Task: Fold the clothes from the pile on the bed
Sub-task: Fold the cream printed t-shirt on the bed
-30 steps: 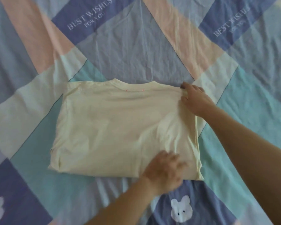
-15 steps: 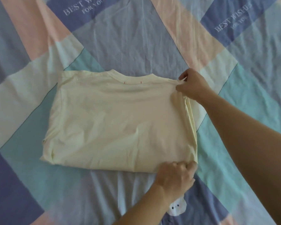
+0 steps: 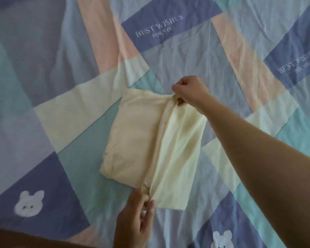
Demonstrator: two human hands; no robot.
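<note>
A pale yellow T-shirt lies partly folded on the bed, its right half lifted and swung over toward the left. My right hand pinches the far corner of that raised edge. The near corner of the same edge is pinched by my left hand. The raised flap stretches taut between both hands and hides part of the shirt beneath it.
The patchwork bedsheet in blue, teal, pink and cream covers the whole view, with "BEST WISHES FOR YOU" print and white bear patches. A dark brown edge shows at the bottom left.
Both hands took hold of the shirt's right edge and lifted it over toward the left, halving the visible width. The view shifted left and back.
</note>
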